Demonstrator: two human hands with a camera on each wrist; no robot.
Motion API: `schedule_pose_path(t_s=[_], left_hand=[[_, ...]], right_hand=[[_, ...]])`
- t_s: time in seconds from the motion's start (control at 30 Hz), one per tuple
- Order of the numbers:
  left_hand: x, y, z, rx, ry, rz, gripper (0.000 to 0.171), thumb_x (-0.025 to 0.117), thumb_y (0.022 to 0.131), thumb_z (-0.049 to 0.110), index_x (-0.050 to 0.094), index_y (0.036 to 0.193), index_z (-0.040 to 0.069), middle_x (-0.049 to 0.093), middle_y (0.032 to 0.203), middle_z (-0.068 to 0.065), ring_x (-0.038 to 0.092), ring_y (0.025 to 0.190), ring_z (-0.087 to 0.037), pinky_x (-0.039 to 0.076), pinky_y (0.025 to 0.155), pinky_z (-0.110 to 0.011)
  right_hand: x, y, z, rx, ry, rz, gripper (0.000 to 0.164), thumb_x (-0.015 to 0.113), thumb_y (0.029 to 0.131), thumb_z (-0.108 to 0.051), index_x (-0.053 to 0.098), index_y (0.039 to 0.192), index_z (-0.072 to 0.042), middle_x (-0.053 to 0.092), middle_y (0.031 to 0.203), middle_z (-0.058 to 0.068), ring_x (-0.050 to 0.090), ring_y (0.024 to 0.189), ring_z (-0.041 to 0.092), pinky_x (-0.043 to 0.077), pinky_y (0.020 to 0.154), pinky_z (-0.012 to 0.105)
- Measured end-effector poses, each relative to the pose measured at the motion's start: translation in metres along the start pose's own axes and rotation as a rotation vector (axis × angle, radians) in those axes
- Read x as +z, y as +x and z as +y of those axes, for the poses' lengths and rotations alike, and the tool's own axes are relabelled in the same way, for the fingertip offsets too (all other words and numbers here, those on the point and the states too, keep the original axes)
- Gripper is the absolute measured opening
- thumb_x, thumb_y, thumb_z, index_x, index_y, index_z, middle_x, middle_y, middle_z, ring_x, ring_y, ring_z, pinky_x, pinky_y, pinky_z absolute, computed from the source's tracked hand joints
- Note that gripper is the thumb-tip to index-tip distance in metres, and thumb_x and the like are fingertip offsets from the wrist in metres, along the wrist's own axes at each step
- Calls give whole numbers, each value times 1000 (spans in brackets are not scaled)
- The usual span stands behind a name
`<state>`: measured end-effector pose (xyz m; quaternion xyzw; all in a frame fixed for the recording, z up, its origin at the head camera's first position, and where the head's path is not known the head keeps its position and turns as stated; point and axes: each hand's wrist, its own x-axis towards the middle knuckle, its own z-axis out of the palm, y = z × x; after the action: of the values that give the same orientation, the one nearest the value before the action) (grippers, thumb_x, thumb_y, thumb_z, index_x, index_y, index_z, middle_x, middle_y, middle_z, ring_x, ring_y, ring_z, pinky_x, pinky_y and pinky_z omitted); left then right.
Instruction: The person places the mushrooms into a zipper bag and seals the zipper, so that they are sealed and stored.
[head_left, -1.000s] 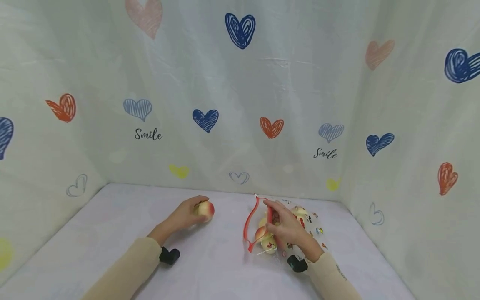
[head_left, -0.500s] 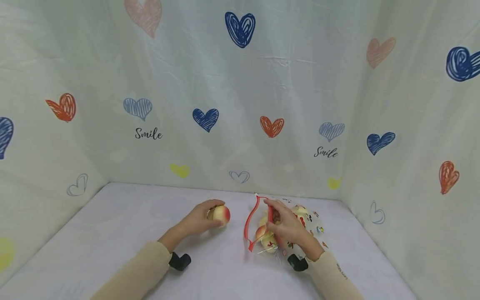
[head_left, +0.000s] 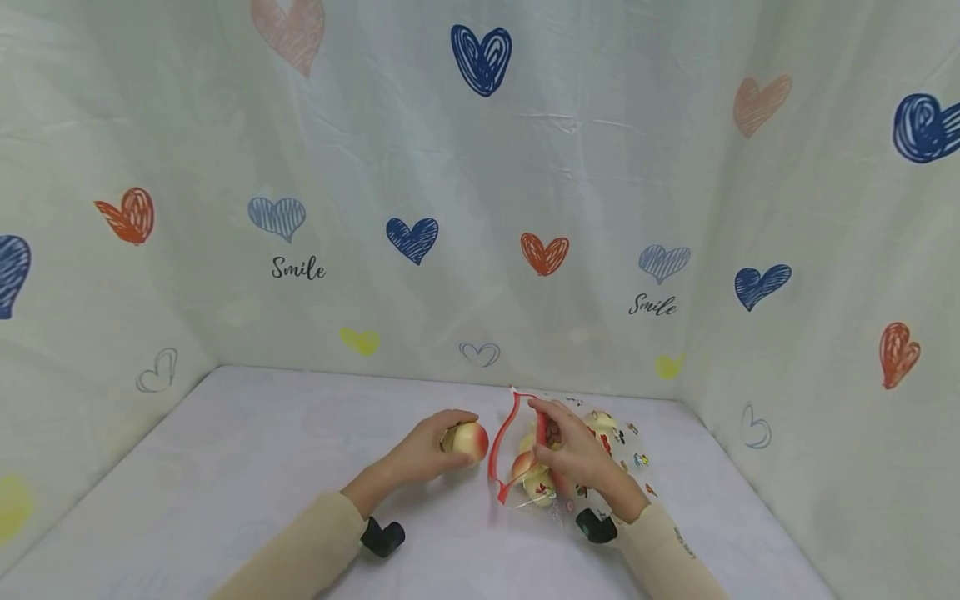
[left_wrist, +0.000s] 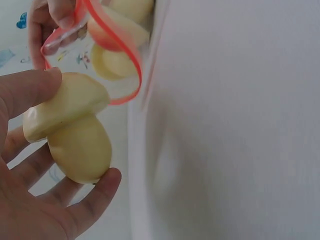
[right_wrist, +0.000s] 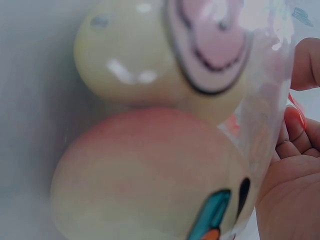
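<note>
My left hand (head_left: 423,452) holds a toy mushroom (head_left: 470,441), fingers and thumb around it. Its cream cap blushes red on one side, and in the left wrist view a bulbous pale yellow stem (left_wrist: 82,150) sticks out below the cap. Just to the right lies a clear plastic bag (head_left: 494,454) with a red edge and small printed figures, its mouth facing the left hand. My right hand (head_left: 581,447) pinches the bag's red edge and keeps the mouth apart. Several similar mushrooms (right_wrist: 150,170) show through the bag in the right wrist view.
A pale tablecloth (head_left: 247,467) covers the table. White curtains (head_left: 480,167) printed with hearts stand behind and on both sides. Each wrist wears a small black camera (head_left: 384,538), close over the table.
The left hand has moved steadily right with the mushroom and is now right beside the bag's mouth. The right hand and the bag have stayed in place.
</note>
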<state>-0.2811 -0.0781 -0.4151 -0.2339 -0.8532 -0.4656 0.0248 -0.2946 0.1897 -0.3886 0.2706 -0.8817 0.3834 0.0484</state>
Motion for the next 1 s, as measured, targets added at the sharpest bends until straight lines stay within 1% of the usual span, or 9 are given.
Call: schedule_pose_path(t_s=[0.13,0.23,0.33,0.47,0.53,0.67,0.73,0.83,1.0], left_hand=[[8,3,4,25,-15,-3,56,75,81,20,54,132,12,53,131,-4,48,116,-25,43,97,-46],[14,5,7,32,-24,-6,55,74,81,21,54,132,13,53,132,-3,49,115,-23,44,96,-44],[20,7,9,37,-36,-12,55,73,82,20,54,132,13,53,132,-3,49,113,-22,45,95,-43],[27,10,11,49,-48,-12,55,73,81,18,53,132,9,54,130,-3,50,110,-20,44,94,-42],[30,12,11,53,-47,-8,55,73,79,17,54,131,9,55,128,-2,50,109,-20,44,94,-43],[36,14,14,31,-42,-6,56,74,79,17,54,131,10,55,128,-2,50,110,-20,43,94,-43],[38,15,14,18,-36,-8,56,74,79,17,54,132,10,54,129,-3,50,111,-21,43,94,-44],[40,17,15,24,-35,-7,57,74,80,17,53,132,9,54,130,-4,50,112,-21,43,95,-44],[42,17,13,33,-38,13,54,75,78,15,54,127,9,56,125,-3,52,106,-20,45,92,-41]], right_hand=[[0,1,7,-16,-7,4,68,69,80,1,44,141,-16,50,107,2,51,88,14,48,76,25],[-1,1,10,-40,3,6,67,70,80,0,45,141,-16,51,107,5,51,87,16,48,76,25],[-1,1,10,-45,19,1,67,69,80,-1,45,141,-16,51,107,8,51,87,17,49,75,25],[-1,1,10,-43,27,-1,68,70,80,0,44,141,-15,51,109,2,52,88,15,49,77,26],[-3,-1,1,-42,32,-9,68,69,80,3,43,141,-10,50,109,1,53,88,17,50,77,29],[-3,-1,0,-52,51,-15,68,68,80,6,42,141,-5,50,106,8,53,85,19,50,73,31],[-4,0,3,-60,51,-17,68,68,80,5,42,141,-7,50,105,11,52,84,18,49,71,29],[-2,1,11,-70,49,-11,67,68,80,3,44,141,-11,51,107,15,52,84,16,49,72,25],[-2,1,12,-90,60,-12,67,68,79,3,43,141,-10,50,104,12,52,83,17,48,70,25]])
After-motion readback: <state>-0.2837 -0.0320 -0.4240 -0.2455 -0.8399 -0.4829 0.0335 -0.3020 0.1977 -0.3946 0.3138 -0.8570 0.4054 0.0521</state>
